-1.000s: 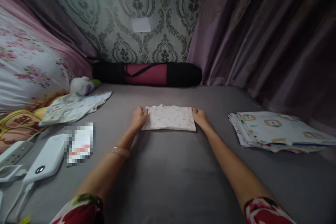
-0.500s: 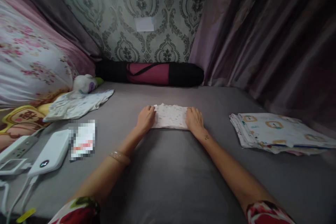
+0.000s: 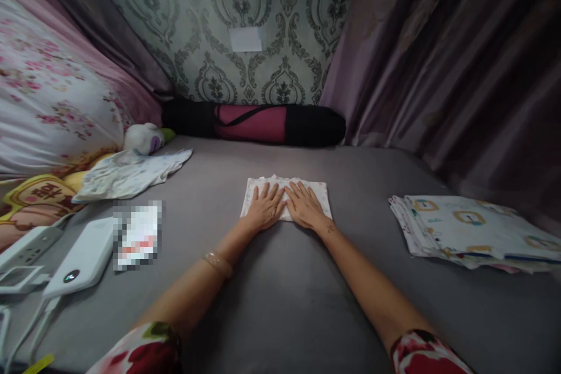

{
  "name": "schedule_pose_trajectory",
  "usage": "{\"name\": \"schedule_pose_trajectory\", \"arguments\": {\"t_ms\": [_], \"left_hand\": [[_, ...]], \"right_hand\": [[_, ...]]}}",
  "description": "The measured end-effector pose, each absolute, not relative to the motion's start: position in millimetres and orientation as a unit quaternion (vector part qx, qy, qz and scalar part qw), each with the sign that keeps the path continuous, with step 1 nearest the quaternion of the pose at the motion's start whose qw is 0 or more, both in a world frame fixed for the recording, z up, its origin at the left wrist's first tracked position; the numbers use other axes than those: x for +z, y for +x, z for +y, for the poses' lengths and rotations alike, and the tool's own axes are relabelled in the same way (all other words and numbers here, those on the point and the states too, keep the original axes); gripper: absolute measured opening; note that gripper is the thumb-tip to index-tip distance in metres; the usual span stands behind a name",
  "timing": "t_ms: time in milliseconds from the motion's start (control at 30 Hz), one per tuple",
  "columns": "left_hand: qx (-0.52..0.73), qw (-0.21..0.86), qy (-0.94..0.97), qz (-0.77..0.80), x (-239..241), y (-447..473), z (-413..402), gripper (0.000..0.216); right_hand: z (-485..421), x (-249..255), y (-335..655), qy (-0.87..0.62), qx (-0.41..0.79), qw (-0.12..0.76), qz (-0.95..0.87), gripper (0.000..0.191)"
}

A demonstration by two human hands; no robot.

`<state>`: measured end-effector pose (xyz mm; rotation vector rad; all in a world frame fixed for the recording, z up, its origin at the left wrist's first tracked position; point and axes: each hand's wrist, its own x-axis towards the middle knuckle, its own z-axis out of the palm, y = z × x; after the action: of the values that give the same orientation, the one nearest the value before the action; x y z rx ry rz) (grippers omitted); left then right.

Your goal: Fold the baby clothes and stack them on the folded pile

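Note:
A folded white cloth [image 3: 323, 191] with a faint small print lies on the grey sheet [image 3: 280, 292] in front of me. My left hand [image 3: 265, 207] rests flat on its left half, fingers spread. Flat on the right half lies my right hand [image 3: 303, 203], its fingers also apart. The two thumbs nearly meet at the middle. Much of the cloth's front is covered by the hands. Whether it is a garment or a plain cloth, I cannot tell.
A stack of folded printed cloths [image 3: 447, 228] sits at the right. On the left are a crumpled light cloth [image 3: 131, 175], a white power bank [image 3: 83, 257] with cables, a power strip [image 3: 30, 245] and a blurred packet [image 3: 138, 236]. A black and maroon roll bag [image 3: 254, 123] lies along the wall.
Both hands have let go of the cloth's side edges and moved inward onto its top, fingers now spread flat. The cloth's side edges now show. The view has shifted slightly.

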<state>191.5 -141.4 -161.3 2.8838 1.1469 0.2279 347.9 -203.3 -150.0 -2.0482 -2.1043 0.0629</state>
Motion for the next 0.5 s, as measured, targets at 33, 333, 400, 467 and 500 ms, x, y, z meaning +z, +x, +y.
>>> {"name": "schedule_pose_trajectory", "arguments": {"t_ms": [33,333,400,467,500], "left_hand": [[0.072,0.016,0.926,0.370,-161.2,191.3,-142.6,0.057],[0.079,0.048,0.921,0.378,-141.3,197.2,-127.6,0.047],[0.110,0.023,0.912,0.394,-140.9,200.2,-123.6,0.045],[0.110,0.013,0.911,0.397,-146.2,202.2,-122.0,0.047],[0.100,0.016,0.914,0.394,-150.4,202.6,-121.8,0.048]], "right_hand": [[-204.2,-150.5,347.4,-0.695,0.017,0.102,-0.712,0.054],[-195.6,-138.1,345.7,-0.704,0.057,0.072,-0.705,0.054],[-190.6,-136.0,341.8,-0.704,0.035,0.081,-0.704,0.053],[-186.6,-138.9,336.3,-0.695,0.010,0.094,-0.713,0.054],[-185.3,-142.0,333.8,-0.689,0.006,0.098,-0.718,0.055]]}}
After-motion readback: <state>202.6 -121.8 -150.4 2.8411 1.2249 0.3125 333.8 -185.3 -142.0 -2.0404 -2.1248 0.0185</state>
